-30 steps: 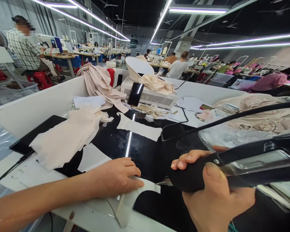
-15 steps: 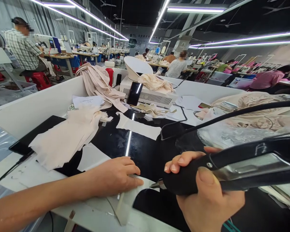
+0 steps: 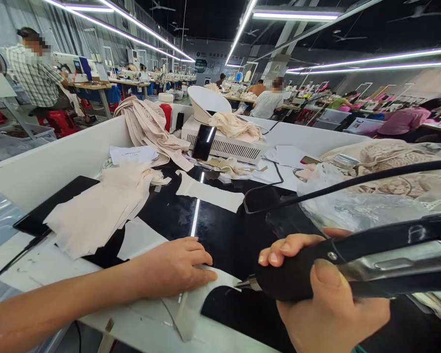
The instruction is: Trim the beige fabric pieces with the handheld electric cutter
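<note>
The left hand [image 3: 176,267] is pressing down on a white fabric piece [image 3: 224,278] at the near edge of a glossy black panel [image 3: 220,230]; its fingers are lying close together, and I cannot tell whether they are pinching any cloth underneath. The fabric piece is drooping past the panel's near edge at one end, while its other end is reaching to the right over the panel. There, above the panel's near right part, the right hand [image 3: 330,294] is wrapping its fingers and thumb around a black handheld tool [image 3: 294,274], whose pointed metal tip is meeting the fabric piece's right end.

A cream fabric strip [image 3: 209,194] is lying across the panel's far half. A stack of pale fabric pieces [image 3: 99,211] is covering the panel's left side. Beyond the panel's far edge, a smartphone [image 3: 205,142] is leaning against a white vented box [image 3: 242,149]. To the panel's right, a clear plastic bag [image 3: 353,211] is lying crumpled beside lace fabric [image 3: 393,157], and a black cable [image 3: 353,183] is crossing over the bag.
</note>
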`<action>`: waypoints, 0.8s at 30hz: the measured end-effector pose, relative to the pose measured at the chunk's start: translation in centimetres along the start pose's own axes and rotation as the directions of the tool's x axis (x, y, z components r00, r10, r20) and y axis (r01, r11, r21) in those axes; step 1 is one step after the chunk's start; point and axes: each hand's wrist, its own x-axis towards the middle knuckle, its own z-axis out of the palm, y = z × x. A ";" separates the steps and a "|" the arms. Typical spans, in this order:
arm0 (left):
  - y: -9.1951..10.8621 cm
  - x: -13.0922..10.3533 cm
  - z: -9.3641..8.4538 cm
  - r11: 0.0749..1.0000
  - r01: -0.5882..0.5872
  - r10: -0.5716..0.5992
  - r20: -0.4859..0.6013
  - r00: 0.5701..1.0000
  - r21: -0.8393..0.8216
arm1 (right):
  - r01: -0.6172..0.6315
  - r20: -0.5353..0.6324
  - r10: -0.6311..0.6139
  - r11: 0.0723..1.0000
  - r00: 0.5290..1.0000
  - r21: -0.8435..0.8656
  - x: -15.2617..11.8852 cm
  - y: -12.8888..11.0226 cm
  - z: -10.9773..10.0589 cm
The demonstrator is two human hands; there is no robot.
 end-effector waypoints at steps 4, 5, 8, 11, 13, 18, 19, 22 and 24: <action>1.1 0.0 -0.9 0.999 0.017 -0.018 0.018 1.000 0.048 | 0.006 -0.005 -0.006 1.000 1.000 -0.030 -0.3 -0.1 0.0; 1.5 0.0 -1.2 0.998 0.035 -0.038 0.038 0.999 0.059 | 0.006 -0.007 -0.007 0.999 1.000 -0.031 -0.4 -0.2 -0.1; 2.9 0.1 -1.8 0.989 0.126 -0.136 0.145 0.980 0.076 | 0.007 -0.032 -0.008 0.999 0.999 -0.033 -0.8 -0.3 -0.2; 3.7 0.1 -1.5 0.979 0.194 -0.202 0.253 0.946 0.057 | -0.001 -0.051 -0.002 0.998 0.999 -0.062 -1.2 -0.9 -0.4; 3.9 0.0 -1.1 0.973 0.225 -0.230 0.288 0.930 0.052 | -0.019 -0.043 0.014 0.995 0.999 -0.100 -1.5 -1.2 -0.6; 3.8 -0.2 -1.0 0.963 0.270 -0.263 0.338 0.904 0.029 | -0.005 -0.105 -0.009 0.992 0.994 -0.129 -2.3 -1.1 -0.7; 3.7 -0.3 -1.0 0.964 0.266 -0.259 0.344 0.902 0.026 | -0.008 -0.115 -0.007 0.992 0.993 -0.129 -2.5 -1.0 -0.7; 3.5 -0.5 -0.9 0.966 0.260 -0.251 0.336 0.908 0.018 | -0.054 -0.128 0.035 0.988 0.991 -0.142 -3.1 -0.8 -1.0; 3.4 -0.6 -0.8 0.967 0.252 -0.246 0.317 0.916 0.020 | -0.074 -0.127 0.055 0.986 0.990 -0.149 -3.5 -0.9 -1.1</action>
